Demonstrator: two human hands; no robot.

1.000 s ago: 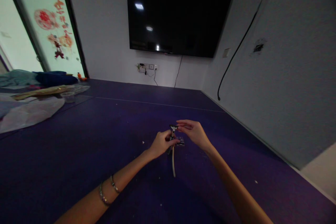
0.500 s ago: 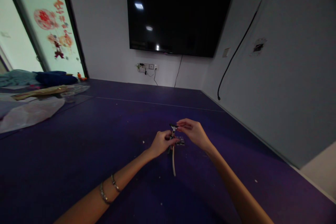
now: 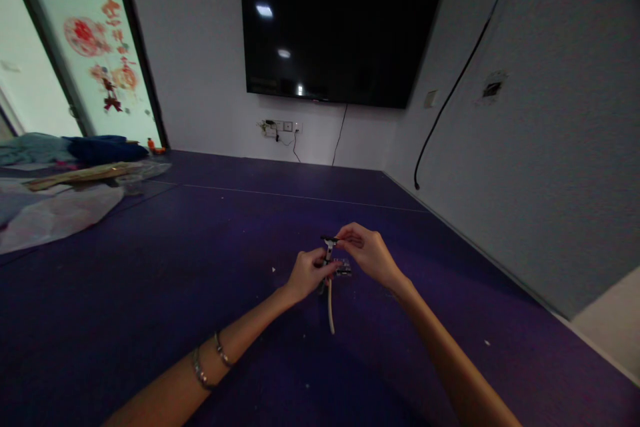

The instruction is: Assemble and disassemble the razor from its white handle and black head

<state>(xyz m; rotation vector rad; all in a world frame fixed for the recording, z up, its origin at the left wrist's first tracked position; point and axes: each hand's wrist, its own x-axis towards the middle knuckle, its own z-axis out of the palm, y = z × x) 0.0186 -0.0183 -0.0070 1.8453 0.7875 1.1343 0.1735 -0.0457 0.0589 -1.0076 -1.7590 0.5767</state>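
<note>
My left hand (image 3: pixel 311 273) is closed around the lower part of a small upright device (image 3: pixel 329 252) with a white-and-dark post. On top of the post sits a short dark crosspiece (image 3: pixel 329 238). The fingertips of my right hand (image 3: pixel 367 250) pinch the right end of that crosspiece. A pale, flexible tube or cord (image 3: pixel 331 310) hangs from the device toward me. Just right of my left thumb is a small flat piece that looks like a circuit board (image 3: pixel 343 267). My left fingers hide much of the device, and its exact kind is not clear.
The purple surface (image 3: pixel 240 327) carries a few tiny white scraps. Plastic sheeting (image 3: pixel 65 217), a blue cloth bundle (image 3: pixel 105 148) and small orange items (image 3: pixel 154 147) lie at the far left. A black cable (image 3: pixel 455 83) hangs along the right wall; a television (image 3: pixel 340 33) is ahead.
Both hands keep their grips on the device. My right hand and the crosspiece have shifted very slightly up and to the left.
</note>
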